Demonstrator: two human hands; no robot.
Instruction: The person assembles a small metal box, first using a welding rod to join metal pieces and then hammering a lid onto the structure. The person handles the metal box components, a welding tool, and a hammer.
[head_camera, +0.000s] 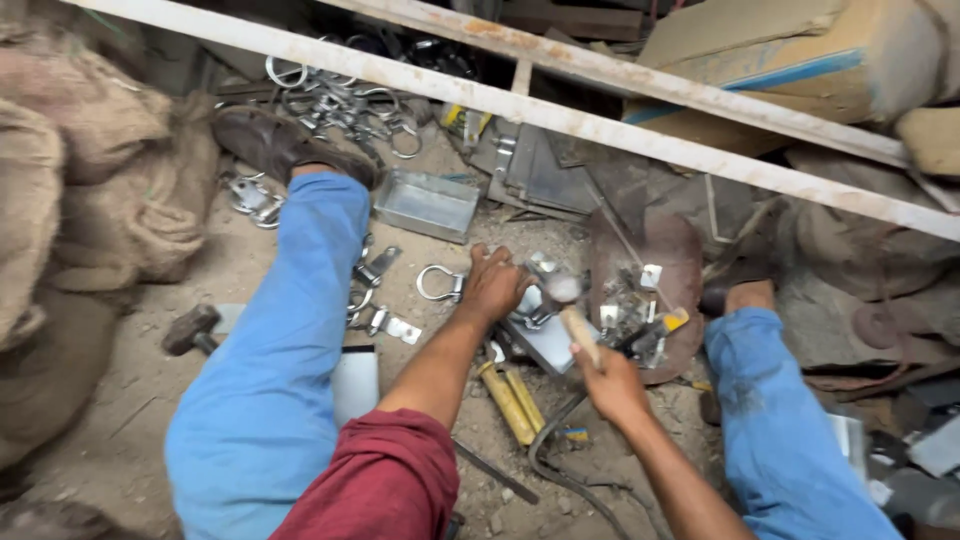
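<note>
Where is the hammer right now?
The hammer is in the right hand, raised just right of the left hand, above the metal block.

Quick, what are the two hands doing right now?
Left hand: closed on a small metal piece, pressing it onto a metal block.
Right hand: closed around a hammer.

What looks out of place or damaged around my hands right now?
The hammer in your right hand is blurred mid-swing over the metal piece under your left hand. A second hammer lies loose in the dirt, and the white bars overhead are rust-stained.
</note>
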